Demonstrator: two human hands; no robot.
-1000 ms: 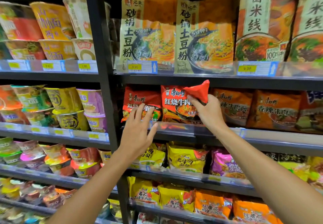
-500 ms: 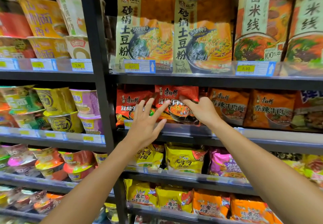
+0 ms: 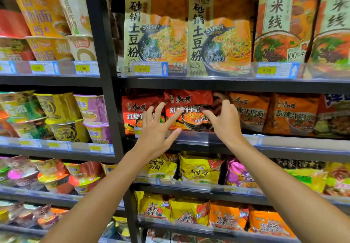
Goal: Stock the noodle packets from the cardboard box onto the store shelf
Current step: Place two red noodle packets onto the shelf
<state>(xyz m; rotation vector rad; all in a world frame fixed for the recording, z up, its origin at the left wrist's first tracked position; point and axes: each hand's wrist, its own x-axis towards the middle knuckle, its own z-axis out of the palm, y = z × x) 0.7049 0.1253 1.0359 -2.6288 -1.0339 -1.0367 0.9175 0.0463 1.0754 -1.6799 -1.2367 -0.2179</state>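
**Red packet seated on the shelf, both hands squaring it up**

A second ago the right hand held a red noodle packet tilted above the row and the left hand hovered low by the shelf lip; since then the packet has gone down into the row and both hands have closed in on its face.

The shelving unit (image 3: 106, 110) fills the view, with bowl noodles to the left of its black upright and bagged noodles to the right. The middle shelf (image 3: 284, 144) carries the red and orange packets, standing upright behind a clear lip with price tags, so their printed fronts face the aisle.

The red noodle packet (image 3: 189, 100) now stands in that row, between another red packet (image 3: 136, 108) on its left and an orange packet (image 3: 251, 110) on its right, and it seems to overlap the left neighbour slightly. The cardboard box is out of view.

The left hand (image 3: 157, 131) is spread wide, fingers straight, their tips resting on the packet's left part, probably to push it back and keep it upright. The right hand (image 3: 225, 121) has its fingers bent, with the tips on the packet's right edge and the thumb on its front, a light pinch that looks meant to nudge it into the gap beside the orange packet.

I judge this packet nearly placed; what remains is letting go without tipping it forward over the lip.
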